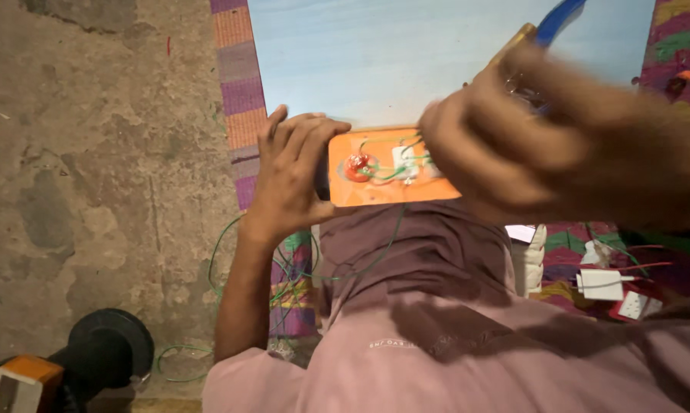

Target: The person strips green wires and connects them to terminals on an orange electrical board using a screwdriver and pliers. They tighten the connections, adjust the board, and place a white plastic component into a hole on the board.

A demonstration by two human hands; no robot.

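So the left hand [287,172] clamps the orange wired board [383,191] steady on the lap while the blurry right hand [528,130] grips a blue-handled tool [555,19] over it.

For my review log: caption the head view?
Left hand steadies orange wired board; blurred right hand holds blue-handled tool.

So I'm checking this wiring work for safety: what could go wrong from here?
The left hand alone steadies the orange board at one end, so it might slip. The right hand works a blue-handled tool close over thin green wires; a slip could nick or pull them. Loose wire trailing over the lap could snag.
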